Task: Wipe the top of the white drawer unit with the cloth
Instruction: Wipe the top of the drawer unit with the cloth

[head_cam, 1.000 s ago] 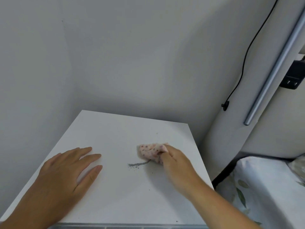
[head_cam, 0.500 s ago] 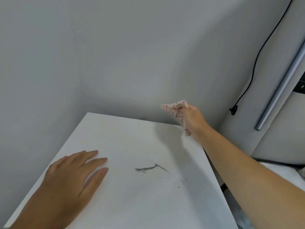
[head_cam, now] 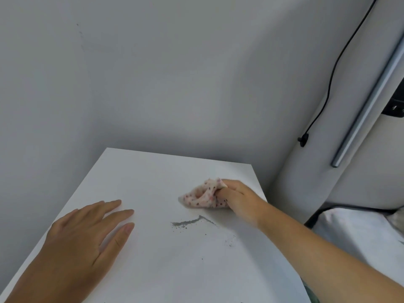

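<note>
The right hand (head_cam: pixel 237 199) is gripping the bunched cloth (head_cam: pixel 202 196) on the far right of the drawer unit top (head_cam: pixel 153 176). The grey dust streak (head_cam: pixel 190 221) is lying just nearer, stretching left to right. The left hand (head_cam: pixel 87 243) is resting flat, fingers spread.

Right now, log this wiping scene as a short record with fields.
surface: white drawer unit top
right hand: gripping bunched spotted cloth, pressed on the top
left hand: flat on the top, empty
dirt: grey dust streak just in front of the cloth, specks nearby
status: wiping unfinished
</note>
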